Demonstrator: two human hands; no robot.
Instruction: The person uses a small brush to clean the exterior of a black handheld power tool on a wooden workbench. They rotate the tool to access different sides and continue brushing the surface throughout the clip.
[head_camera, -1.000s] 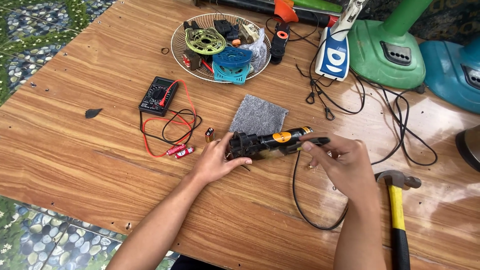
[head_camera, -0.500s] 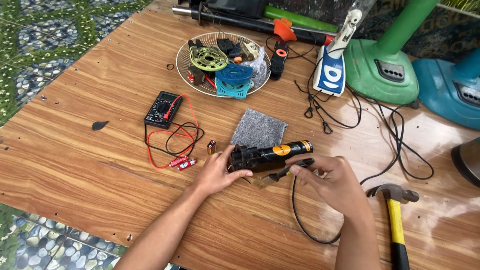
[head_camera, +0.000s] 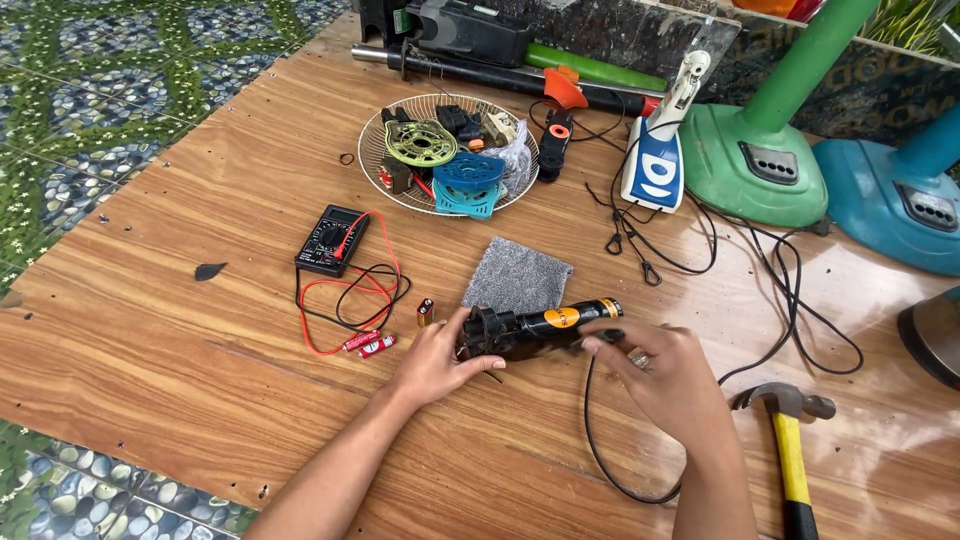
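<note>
At table centre, slightly toward 5 o'clock, the black cylindrical device (head_camera: 535, 330) lies horizontal, steadied from both ends. Left hand (head_camera: 435, 362) is wrapped around its 9 o'clock end; right hand (head_camera: 665, 375) pinches the 3 o'clock end near the black cord (head_camera: 600, 450). Grey cloth (head_camera: 518, 276) sits at 12 o'clock, multimeter (head_camera: 331, 240) at 10, hammer (head_camera: 788, 450) at 4.

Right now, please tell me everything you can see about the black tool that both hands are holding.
The black tool is a stubby cylinder, seemingly plastic, with an orange label and a yellowish band near its right end. It lies almost flat on the wooden table, just below a grey cloth. The left hand grips its bulkier left end; the right hand touches its right part. A black cable loops down from there.
</note>
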